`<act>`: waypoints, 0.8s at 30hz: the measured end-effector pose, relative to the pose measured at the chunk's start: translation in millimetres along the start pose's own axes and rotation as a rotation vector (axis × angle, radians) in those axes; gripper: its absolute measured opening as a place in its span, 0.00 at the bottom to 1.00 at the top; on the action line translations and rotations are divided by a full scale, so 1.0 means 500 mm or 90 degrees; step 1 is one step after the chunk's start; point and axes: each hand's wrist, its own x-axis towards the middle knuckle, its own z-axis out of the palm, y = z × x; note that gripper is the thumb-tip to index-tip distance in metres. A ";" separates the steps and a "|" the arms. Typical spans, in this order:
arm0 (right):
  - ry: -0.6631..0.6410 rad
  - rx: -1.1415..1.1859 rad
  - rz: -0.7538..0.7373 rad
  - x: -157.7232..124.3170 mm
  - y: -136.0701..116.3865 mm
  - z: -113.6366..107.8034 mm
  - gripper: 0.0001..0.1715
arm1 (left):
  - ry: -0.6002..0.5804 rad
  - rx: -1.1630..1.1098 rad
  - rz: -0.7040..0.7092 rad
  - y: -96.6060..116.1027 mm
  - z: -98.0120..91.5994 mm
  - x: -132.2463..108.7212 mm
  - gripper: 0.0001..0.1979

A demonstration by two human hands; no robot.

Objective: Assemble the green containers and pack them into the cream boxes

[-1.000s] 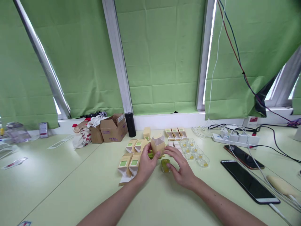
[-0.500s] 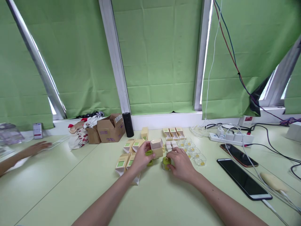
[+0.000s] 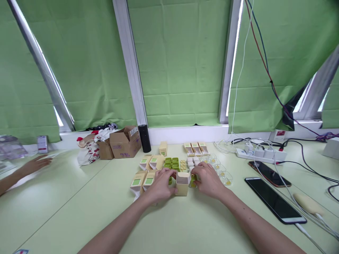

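My left hand (image 3: 162, 185) grips a small beige carton (image 3: 182, 188) by its left side, its open top facing up, low over the table. Just right of the carton, my right hand (image 3: 208, 177) has its fingers closed on a small green-topped clear container (image 3: 193, 179), largely hidden by those fingers. Beyond the hands sit several green square cups (image 3: 172, 162), small yellow pieces (image 3: 183, 165) and white blocks (image 3: 191, 161). Clear plastic cups (image 3: 225, 178) with yellow bits inside lie right of my right hand. Left of my left hand are several beige cartons with green labels (image 3: 136, 182).
Three open cartons (image 3: 196, 148) and an upright carton (image 3: 163, 148) stand farther back. Right are two phones (image 3: 275, 201), cables and a power strip (image 3: 261, 155). Back left hold a cardboard box (image 3: 125, 144) and black cylinder (image 3: 144, 138). Another person's hand (image 3: 35, 165) rests far left.
My left hand has brought the carton nearer and lower, uncovering the green cups. My right hand has shifted slightly right and away with the green-topped container. The other person's hand has drawn back left.
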 end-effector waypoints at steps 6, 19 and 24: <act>0.016 0.004 -0.010 -0.003 0.002 0.006 0.15 | -0.005 -0.075 0.066 0.002 -0.002 -0.007 0.40; 0.012 -0.021 -0.016 -0.004 0.000 0.007 0.15 | 0.032 -0.139 0.256 -0.014 -0.008 0.001 0.12; 0.009 -0.029 -0.017 -0.004 -0.001 0.007 0.15 | 0.092 -0.144 0.181 -0.021 0.010 0.005 0.15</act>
